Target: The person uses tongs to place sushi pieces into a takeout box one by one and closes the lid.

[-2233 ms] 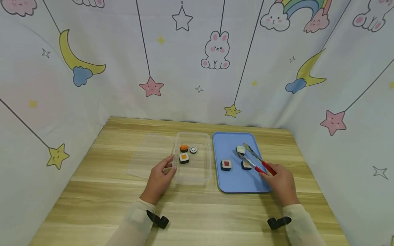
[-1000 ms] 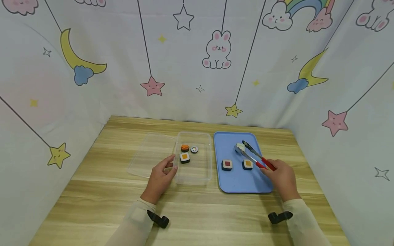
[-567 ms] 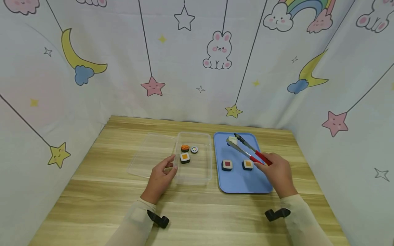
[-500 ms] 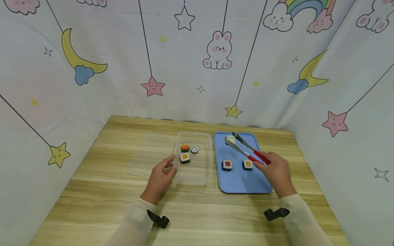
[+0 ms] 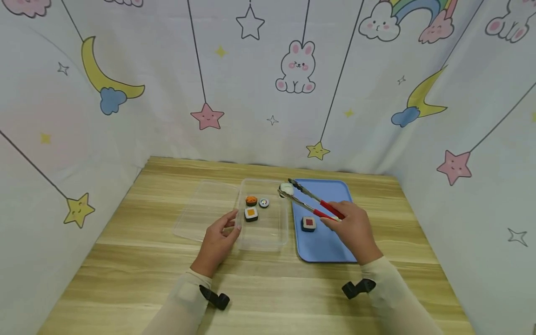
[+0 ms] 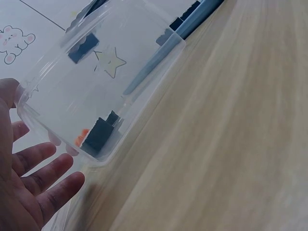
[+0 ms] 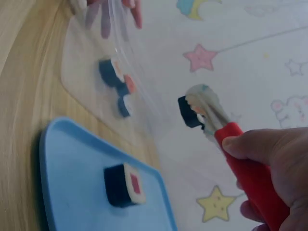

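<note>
- Right hand (image 5: 353, 230): gripping the red handles of the tongs (image 5: 311, 195); the handle ends are disappearing inside the palm.
- Tongs: pinching a white-topped sushi piece (image 5: 286, 188) between their tips. The near arm is covering part of its front edge; the right wrist view is showing a dark side, with the rest partly hidden behind the metal and blurred.
- Position of held piece: in the head view it is appearing at the far right corner of the clear box (image 5: 265, 230), toward the blue tray (image 5: 318, 246). Height above the rim: cannot tell.
- Left hand (image 5: 217, 239): resting at the box's left wall, fingers spreading in the left wrist view. The thumb side is running out of that frame; cannot tell how firmly it is pressing.
- Inside box: an orange-topped piece (image 5: 251, 201), a small round piece (image 5: 264, 203) and a yellow-centred piece (image 5: 251, 214) are sitting close together in the left part. Through the plastic, the left wrist view is showing them as dark, overlapping shapes.
- Blue tray: holding a red-centred piece (image 5: 308, 223) on its left side. The right hand is covering part of the tray's right side; contents beneath it are unreadable.
- Clear panel (image 5: 205, 209): lying left of the box, its outline barely showing, its near right part running behind the left hand.
- Sleeves: the left sleeve (image 5: 177, 304) and right sleeve (image 5: 399, 302) are running out of the bottom edge.
</note>
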### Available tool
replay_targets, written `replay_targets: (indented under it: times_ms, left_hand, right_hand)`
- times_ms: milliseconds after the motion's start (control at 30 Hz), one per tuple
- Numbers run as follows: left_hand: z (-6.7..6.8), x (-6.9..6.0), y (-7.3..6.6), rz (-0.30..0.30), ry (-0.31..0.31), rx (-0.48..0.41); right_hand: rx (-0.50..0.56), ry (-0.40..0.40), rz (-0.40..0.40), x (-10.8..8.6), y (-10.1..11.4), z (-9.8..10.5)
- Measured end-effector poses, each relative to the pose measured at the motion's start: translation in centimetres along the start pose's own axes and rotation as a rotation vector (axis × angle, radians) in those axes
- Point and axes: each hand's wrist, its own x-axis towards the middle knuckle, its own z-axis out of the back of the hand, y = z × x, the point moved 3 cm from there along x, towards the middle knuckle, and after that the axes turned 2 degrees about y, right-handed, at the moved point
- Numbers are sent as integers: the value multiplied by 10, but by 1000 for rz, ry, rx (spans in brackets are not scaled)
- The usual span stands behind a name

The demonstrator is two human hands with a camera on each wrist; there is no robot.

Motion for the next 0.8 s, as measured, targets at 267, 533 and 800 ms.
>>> replay_targets:
  times_ms: [267, 533, 800]
  left_hand:
    - [1, 0, -1, 21, 5, -5]
    - [1, 1, -2, 7, 2, 0]
    - [1, 1, -4, 18, 9, -2]
  right_hand:
    - [-29, 93, 64, 9, 19, -20]
    - [-132, 152, 143, 19, 31, -28]
    - [-222, 238, 185, 28, 46, -28]
